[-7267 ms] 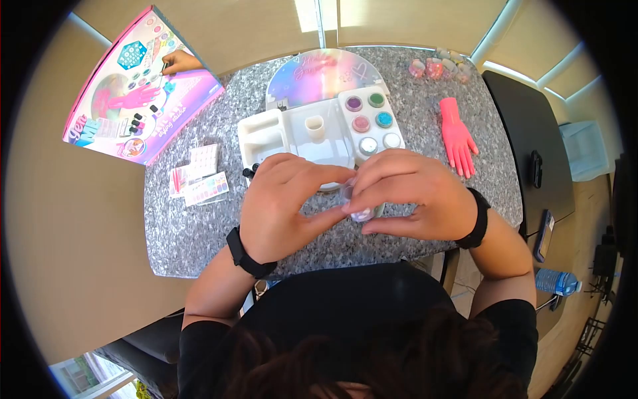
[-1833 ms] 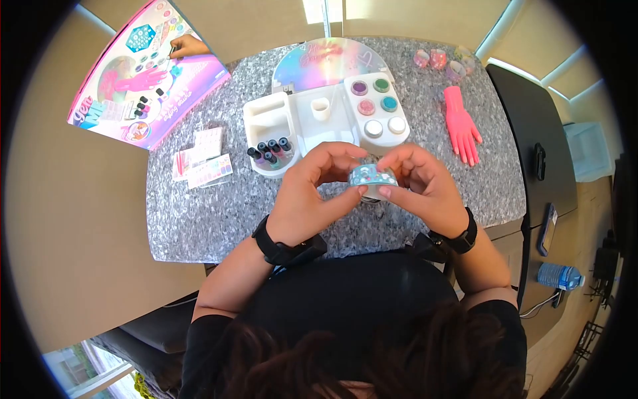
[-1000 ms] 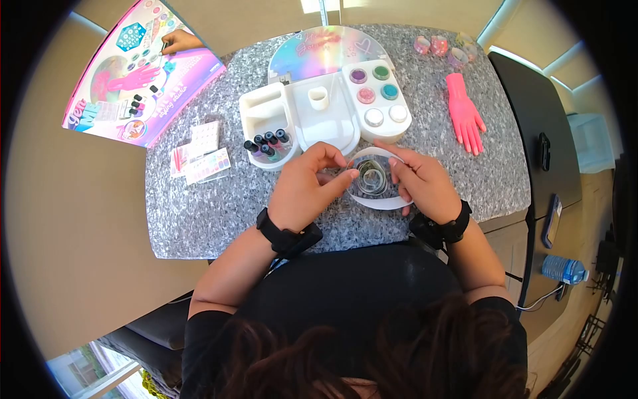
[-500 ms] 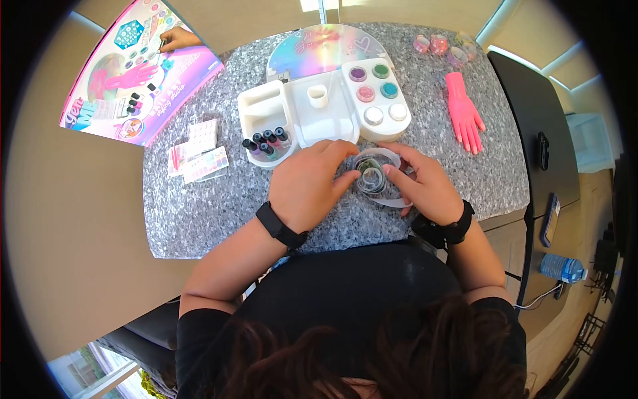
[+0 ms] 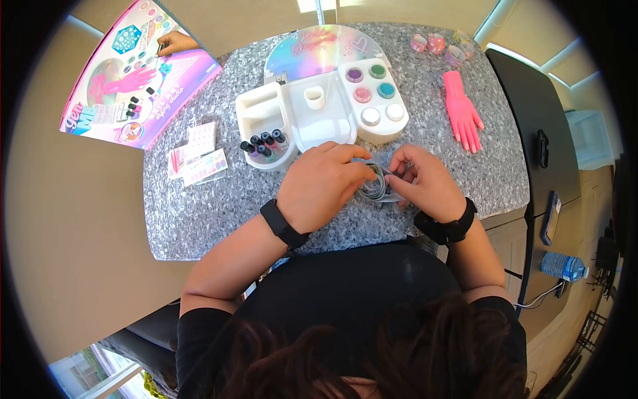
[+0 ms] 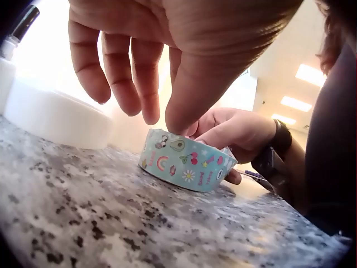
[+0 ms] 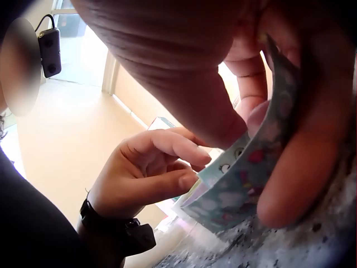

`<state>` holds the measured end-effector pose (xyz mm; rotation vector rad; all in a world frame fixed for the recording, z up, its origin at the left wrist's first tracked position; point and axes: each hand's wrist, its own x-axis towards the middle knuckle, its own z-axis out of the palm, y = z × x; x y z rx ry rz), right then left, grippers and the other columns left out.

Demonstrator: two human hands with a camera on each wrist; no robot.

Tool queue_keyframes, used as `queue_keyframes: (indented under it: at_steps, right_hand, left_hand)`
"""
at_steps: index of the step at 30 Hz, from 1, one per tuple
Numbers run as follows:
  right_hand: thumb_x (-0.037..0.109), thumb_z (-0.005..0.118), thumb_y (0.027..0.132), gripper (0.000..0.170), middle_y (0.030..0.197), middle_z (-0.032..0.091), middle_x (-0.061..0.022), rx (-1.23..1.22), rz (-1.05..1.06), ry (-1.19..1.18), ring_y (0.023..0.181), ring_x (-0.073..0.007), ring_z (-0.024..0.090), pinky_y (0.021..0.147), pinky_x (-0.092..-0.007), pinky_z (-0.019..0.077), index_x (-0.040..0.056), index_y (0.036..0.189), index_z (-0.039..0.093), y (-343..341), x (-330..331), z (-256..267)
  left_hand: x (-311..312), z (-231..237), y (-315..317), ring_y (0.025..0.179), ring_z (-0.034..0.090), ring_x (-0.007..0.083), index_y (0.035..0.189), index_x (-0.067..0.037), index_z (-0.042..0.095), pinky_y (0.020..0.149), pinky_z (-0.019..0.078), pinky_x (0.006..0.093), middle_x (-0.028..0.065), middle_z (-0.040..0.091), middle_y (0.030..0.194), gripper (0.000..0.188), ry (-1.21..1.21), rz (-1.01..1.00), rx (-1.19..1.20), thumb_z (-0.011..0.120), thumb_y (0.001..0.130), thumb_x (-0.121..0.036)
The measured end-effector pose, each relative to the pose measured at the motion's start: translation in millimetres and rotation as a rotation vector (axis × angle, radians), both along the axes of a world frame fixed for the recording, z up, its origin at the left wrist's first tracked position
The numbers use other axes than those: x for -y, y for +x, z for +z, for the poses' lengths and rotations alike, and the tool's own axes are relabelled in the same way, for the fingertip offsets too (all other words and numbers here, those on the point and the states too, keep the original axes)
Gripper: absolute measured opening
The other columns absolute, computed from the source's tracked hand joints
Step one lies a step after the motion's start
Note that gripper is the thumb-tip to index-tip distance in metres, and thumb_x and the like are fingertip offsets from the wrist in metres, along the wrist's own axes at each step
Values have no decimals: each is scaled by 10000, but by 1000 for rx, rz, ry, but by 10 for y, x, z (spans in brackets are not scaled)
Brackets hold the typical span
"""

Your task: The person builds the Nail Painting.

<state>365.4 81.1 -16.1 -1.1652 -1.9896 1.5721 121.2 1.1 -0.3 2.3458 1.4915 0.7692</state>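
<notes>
A coiled light-blue printed strip stands on edge on the granite-patterned table, showing rainbow, avocado, cherry and daisy pictures on its outside. From the head view it is a layered ring between both hands. My left hand has its thumb and index fingertips at the coil's near-left edge; its other fingers hang loosely bent in the left wrist view. My right hand pinches the strip's outer layer, thumb on the inner side and a finger along the outside. Part of the coil is hidden behind the fingers.
Beyond the hands stands a white tray with small nail polish bottles and glitter pots. A pink model hand and several small rolls lie right. Sticker sheets and a printed box are left.
Earlier a small clear container was between the hands. The coil then came down to the table, its outer layer spread into a wide loop. That loop is now smaller, and the left fingers are over the coil.
</notes>
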Motion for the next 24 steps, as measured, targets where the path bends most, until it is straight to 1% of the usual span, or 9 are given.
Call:
queue_keyframes:
  at_steps: [4,6,10,13,15,16,18,22,24]
  right_hand:
    - [99,804,975,205,920,589,-41,12,7,56,691,-100,665,533,-273,599,24,1076,641,-11,11,81]
    - [127,796,996,212,908,604,-26,3,-34,-67,667,-82,655,535,-268,581,24,1093,639,-34,33,150]
    - [144,766,1028,196,924,639,-28,-61,-63,-50,652,-74,649,544,-258,565,16,1108,640,-21,-24,-16]
    - [152,734,1057,185,965,672,-39,-162,-80,-12,672,-70,654,553,-244,545,6,1126,644,-26,-78,-97]
    - [119,716,1060,165,997,684,-40,-152,-98,-69,792,-86,688,611,-249,562,-6,1146,651,-36,-92,-72]
    - [119,716,1060,165,997,684,-40,-152,-98,-69,792,-86,688,611,-249,562,-6,1146,651,-39,-97,-75]
    - [105,719,1049,181,1037,692,-46,-140,-104,135,931,-108,691,698,-277,594,-9,1178,663,-47,-110,-92]
    - [96,728,1036,203,1077,700,-51,-259,-194,239,997,-128,679,753,-291,593,4,1211,681,-68,-75,-90]
    - [90,734,1027,186,1094,705,-53,-189,-196,495,995,-129,679,760,-293,580,20,1197,707,-42,-78,43]
  left_hand:
    - [3,-29,-4,1113,713,289,1071,-168,832,945,579,431,30,768,1270,159,-6,12,-17,792,924,-119]
    - [-5,-36,-8,1085,720,293,1085,-158,837,939,581,425,38,779,1252,161,-40,7,-10,786,935,-132]
    - [-32,-38,-22,1073,730,296,1097,-148,836,951,579,427,40,788,1242,163,-55,-30,5,783,943,-143]
    - [-34,-55,-26,1081,737,292,1099,-144,834,965,576,428,38,792,1245,159,-61,-43,19,780,949,-145]
    - [-40,-58,-29,1100,739,284,1111,-146,831,977,573,429,33,793,1250,165,-79,-50,12,773,956,-151]
    - [-38,-58,-28,1100,739,284,1111,-146,831,977,573,429,33,793,1250,165,-79,-50,13,773,956,-151]
    - [-32,-54,-25,1105,739,282,1126,-146,827,981,572,428,28,791,1255,175,-85,-49,12,766,963,-163]
    - [-30,-37,-19,1108,738,285,1132,-146,824,985,570,429,26,789,1267,176,-103,-41,1,762,970,-173]
    - [-30,-28,-29,1112,736,287,1127,-140,820,985,569,431,28,783,1272,174,-104,-33,0,771,964,-178]
